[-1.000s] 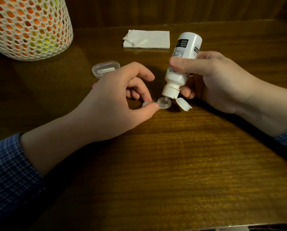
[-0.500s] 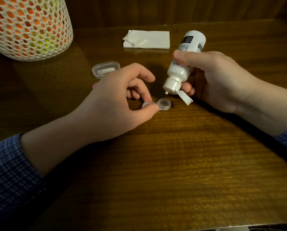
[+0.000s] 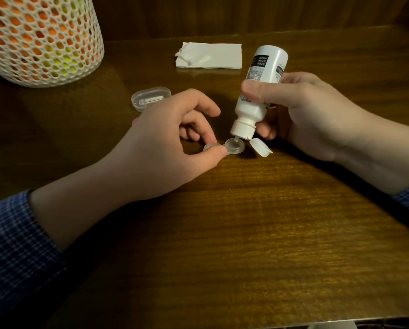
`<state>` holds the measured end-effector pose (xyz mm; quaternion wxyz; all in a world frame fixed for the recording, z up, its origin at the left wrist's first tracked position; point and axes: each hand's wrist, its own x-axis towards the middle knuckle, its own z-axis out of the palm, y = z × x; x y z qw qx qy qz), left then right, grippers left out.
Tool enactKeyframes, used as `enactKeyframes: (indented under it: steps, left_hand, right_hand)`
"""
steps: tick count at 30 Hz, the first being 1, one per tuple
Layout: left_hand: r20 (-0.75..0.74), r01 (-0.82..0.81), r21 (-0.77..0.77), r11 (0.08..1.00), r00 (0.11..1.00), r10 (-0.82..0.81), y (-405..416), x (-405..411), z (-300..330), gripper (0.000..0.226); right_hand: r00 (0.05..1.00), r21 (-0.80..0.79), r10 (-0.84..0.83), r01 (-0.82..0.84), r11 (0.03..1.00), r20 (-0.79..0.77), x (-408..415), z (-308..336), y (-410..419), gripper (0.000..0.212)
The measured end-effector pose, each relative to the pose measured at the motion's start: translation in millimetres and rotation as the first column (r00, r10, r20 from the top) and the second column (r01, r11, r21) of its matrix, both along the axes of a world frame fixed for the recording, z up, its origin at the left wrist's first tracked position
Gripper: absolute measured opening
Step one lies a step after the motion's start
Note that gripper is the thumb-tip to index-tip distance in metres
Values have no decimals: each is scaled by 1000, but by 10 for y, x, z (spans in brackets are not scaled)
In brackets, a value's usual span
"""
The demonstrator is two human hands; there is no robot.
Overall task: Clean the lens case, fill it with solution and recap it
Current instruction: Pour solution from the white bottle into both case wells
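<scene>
A clear two-well lens case (image 3: 234, 148) lies on the brown wooden table (image 3: 246, 233). My left hand (image 3: 170, 143) pinches the case's left well between thumb and fingertip. My right hand (image 3: 305, 115) grips a white solution bottle (image 3: 258, 91), tipped nozzle-down, with the nozzle tip over the case's right well. The bottle's flip cap (image 3: 261, 148) hangs open beside the case. The case's own caps are not on it.
A clear oval plastic lid or box (image 3: 151, 98) lies behind my left hand. A folded white tissue (image 3: 210, 55) lies at the back. A white mesh container (image 3: 39, 39) with orange and yellow inside stands at the back left.
The bottle, lifted and tilted away half a second ago, has come back down so its nozzle is over the right well again. My left hand has stayed on the case.
</scene>
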<state>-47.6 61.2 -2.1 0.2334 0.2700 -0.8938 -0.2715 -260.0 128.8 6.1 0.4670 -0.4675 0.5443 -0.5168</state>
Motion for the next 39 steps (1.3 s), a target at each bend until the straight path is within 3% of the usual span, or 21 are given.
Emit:
enactKeyframes:
  steps: [5, 11, 39]
  left_hand:
    - [1, 5, -7, 1000, 1000, -5, 1, -1, 0, 53]
    - [-18, 3, -3, 1000, 1000, -3, 5, -2, -9, 50]
    - [6, 3, 5, 1000, 1000, -3, -3, 0, -7, 50]
  right_hand:
    - [1000, -4, -10, 10, 1000, 3, 22, 15, 7, 30]
    - [1000, 3, -22, 22, 1000, -9, 3, 3, 8, 19]
    - [1000, 0, -25, 25, 1000, -18, 6, 2, 9, 19]
